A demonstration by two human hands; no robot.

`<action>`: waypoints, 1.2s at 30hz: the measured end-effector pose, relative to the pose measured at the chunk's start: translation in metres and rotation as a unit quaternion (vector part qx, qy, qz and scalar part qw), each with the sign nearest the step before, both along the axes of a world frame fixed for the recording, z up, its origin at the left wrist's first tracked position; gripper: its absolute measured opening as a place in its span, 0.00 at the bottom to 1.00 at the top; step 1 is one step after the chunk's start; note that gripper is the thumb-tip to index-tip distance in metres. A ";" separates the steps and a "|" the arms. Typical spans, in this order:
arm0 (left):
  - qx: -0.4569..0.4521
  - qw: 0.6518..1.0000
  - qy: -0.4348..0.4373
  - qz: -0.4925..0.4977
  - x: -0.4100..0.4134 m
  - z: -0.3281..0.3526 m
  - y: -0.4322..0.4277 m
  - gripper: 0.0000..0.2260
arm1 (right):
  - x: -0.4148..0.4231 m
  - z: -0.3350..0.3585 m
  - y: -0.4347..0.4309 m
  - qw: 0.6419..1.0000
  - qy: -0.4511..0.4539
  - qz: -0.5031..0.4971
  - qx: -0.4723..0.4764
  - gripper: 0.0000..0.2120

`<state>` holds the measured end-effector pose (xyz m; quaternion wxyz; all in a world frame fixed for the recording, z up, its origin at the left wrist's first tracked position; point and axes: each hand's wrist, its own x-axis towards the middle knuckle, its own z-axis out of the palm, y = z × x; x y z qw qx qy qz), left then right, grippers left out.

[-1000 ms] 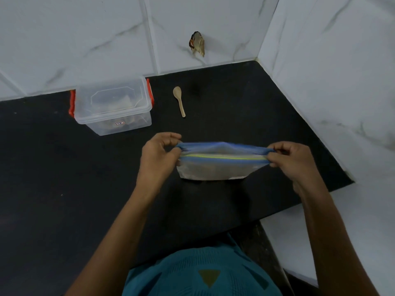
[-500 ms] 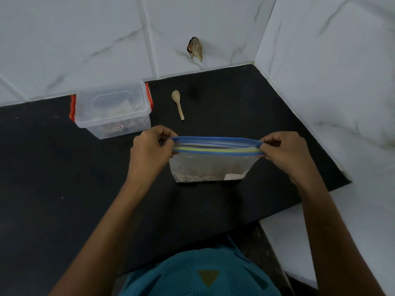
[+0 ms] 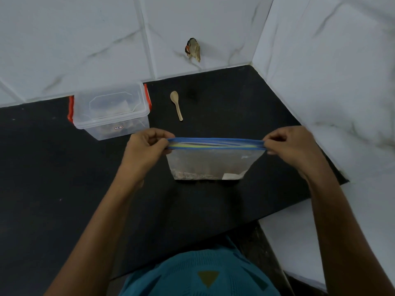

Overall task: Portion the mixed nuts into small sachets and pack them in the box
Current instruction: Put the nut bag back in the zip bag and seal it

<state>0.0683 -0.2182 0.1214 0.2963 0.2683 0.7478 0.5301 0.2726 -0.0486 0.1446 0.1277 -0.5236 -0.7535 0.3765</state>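
Now, over the black counter (image 3: 53,167), one clear zip bag (image 3: 209,163) is held upright between two hands. The left hand (image 3: 145,148) pinches its left top corner and the right hand (image 3: 292,146) its right, fingers curled tight on the blue strip. Far left stands one lidded clear box (image 3: 111,112), with one wooden spoon (image 3: 177,104) just right of it.
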 end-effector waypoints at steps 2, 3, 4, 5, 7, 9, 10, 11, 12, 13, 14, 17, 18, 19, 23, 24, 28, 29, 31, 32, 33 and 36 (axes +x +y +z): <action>-0.017 0.999 0.009 -0.029 0.000 0.001 0.000 0.11 | -0.002 0.000 -0.001 1.000 0.014 -0.009 -0.005 0.03; -0.024 0.999 0.020 -0.038 0.000 0.001 0.000 0.11 | -0.003 -0.001 -0.003 1.000 0.025 -0.009 -0.003 0.04; -0.027 0.998 0.027 -0.042 0.001 0.002 -0.001 0.12 | -0.004 -0.002 -0.005 1.000 0.030 -0.003 0.008 0.04; -0.027 0.998 0.029 -0.042 0.002 0.001 -0.001 0.11 | -0.005 -0.003 -0.007 0.999 0.024 0.009 0.026 0.03; -0.027 0.998 0.026 -0.040 0.003 0.001 -0.002 0.09 | -0.004 -0.005 -0.009 0.996 -0.015 0.045 0.075 0.02; -0.025 0.998 0.015 -0.053 0.001 0.001 -0.003 0.11 | -0.003 -0.007 -0.007 0.990 -0.036 0.058 0.120 0.01; -0.018 0.998 0.005 -0.064 0.000 0.001 -0.004 0.12 | -0.002 -0.008 -0.003 0.991 -0.027 0.048 0.125 0.02; -0.010 0.997 -0.003 -0.073 -0.002 0.000 -0.005 0.13 | -0.001 -0.008 0.000 0.994 -0.002 0.028 0.108 0.02; -0.002 0.997 -0.007 -0.078 -0.003 -0.001 -0.006 0.12 | -0.001 -0.009 0.003 0.997 0.034 0.006 0.071 0.03; 0.009 0.997 -0.011 -0.079 -0.004 -0.003 -0.007 0.11 | 0.000 -0.009 0.005 0.997 0.072 -0.012 0.024 0.04; 0.024 0.997 -0.018 -0.076 -0.004 -0.005 -0.007 0.09 | 0.000 -0.009 0.006 0.995 0.100 -0.023 -0.016 0.05; 0.060 0.996 -0.030 -0.050 -0.004 -0.012 -0.006 0.08 | 0.001 -0.013 0.006 0.987 0.141 -0.034 -0.064 0.04; 0.064 0.997 -0.020 -0.040 -0.003 -0.014 -0.005 0.07 | 0.002 -0.014 0.006 0.984 0.157 -0.033 -0.070 0.04; 0.066 0.997 -0.004 -0.031 -0.003 -0.015 -0.003 0.07 | 0.003 -0.015 0.006 0.982 0.171 -0.025 -0.075 0.04; 0.061 0.996 0.059 -0.005 -0.004 -0.023 0.001 0.06 | 0.002 -0.019 0.005 0.989 0.129 0.039 -0.060 0.07; 0.058 0.995 0.074 -0.006 -0.005 -0.024 0.001 0.06 | 0.002 -0.021 0.005 0.991 0.118 0.038 -0.045 0.07; 0.063 0.994 0.090 0.001 -0.006 -0.027 0.002 0.06 | -0.002 -0.031 0.008 0.991 0.137 0.013 -0.004 0.01; 0.067 0.994 0.087 0.001 -0.006 -0.027 0.003 0.07 | -0.004 -0.034 0.008 0.990 0.141 0.013 0.004 0.02; 0.075 0.994 0.084 -0.005 -0.005 -0.025 0.003 0.07 | -0.007 -0.039 0.008 0.989 0.145 0.021 0.010 0.04; 0.076 0.994 0.082 -0.008 -0.005 -0.024 0.003 0.07 | -0.008 -0.041 0.007 0.988 0.151 0.025 0.011 0.03; 0.078 0.994 0.080 -0.012 -0.006 -0.024 0.002 0.08 | -0.009 -0.043 0.006 0.987 0.160 0.027 0.017 0.03; 0.082 0.994 0.068 -0.018 -0.006 -0.024 -0.001 0.08 | -0.011 -0.047 0.004 0.978 0.207 0.015 0.018 0.02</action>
